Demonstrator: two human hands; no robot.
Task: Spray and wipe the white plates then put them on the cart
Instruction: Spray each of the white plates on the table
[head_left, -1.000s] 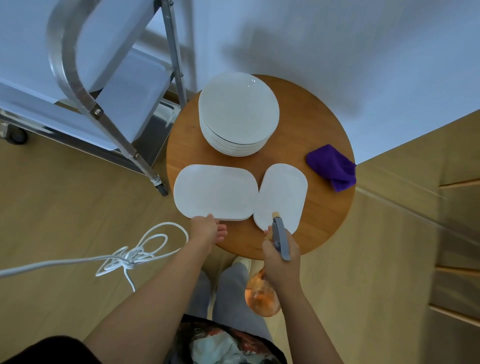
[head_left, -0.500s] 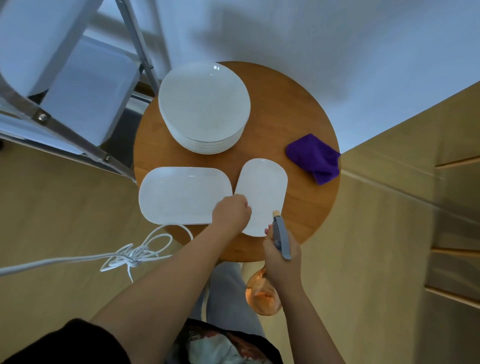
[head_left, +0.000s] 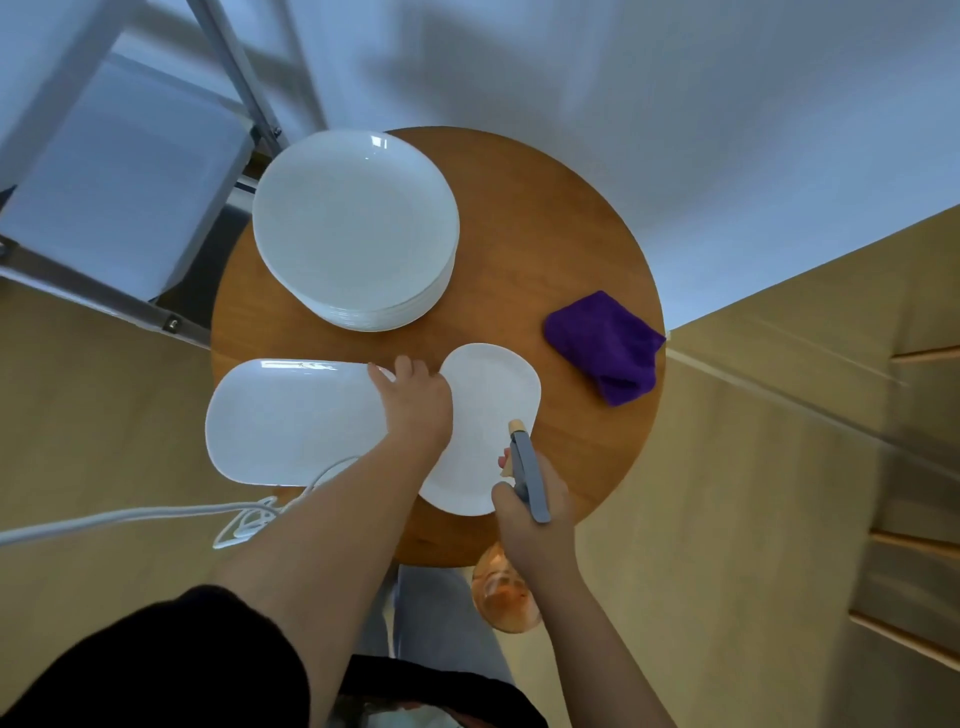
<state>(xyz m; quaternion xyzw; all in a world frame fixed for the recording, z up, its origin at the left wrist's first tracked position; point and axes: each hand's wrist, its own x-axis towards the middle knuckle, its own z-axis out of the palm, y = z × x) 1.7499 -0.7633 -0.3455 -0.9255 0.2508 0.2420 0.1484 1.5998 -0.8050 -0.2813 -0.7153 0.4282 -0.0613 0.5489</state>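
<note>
**Orange spray bottle raised over white plates**

Orange-tinted spray bottle (head_left: 506, 592) gripped in right hand (head_left: 535, 519), grey nozzle aimed over small oblong plate (head_left: 488, 415) at near edge of round wooden desk (head_left: 519, 249). Left hand (head_left: 415, 405) laid across the seam between that plate and long rectangular plate (head_left: 291, 421), fingers curled; grip unclear. Purple cloth (head_left: 605, 343) at right. Stack of round plates (head_left: 356, 228) beyond. Metal cart (head_left: 114, 171) farthest left.
</note>
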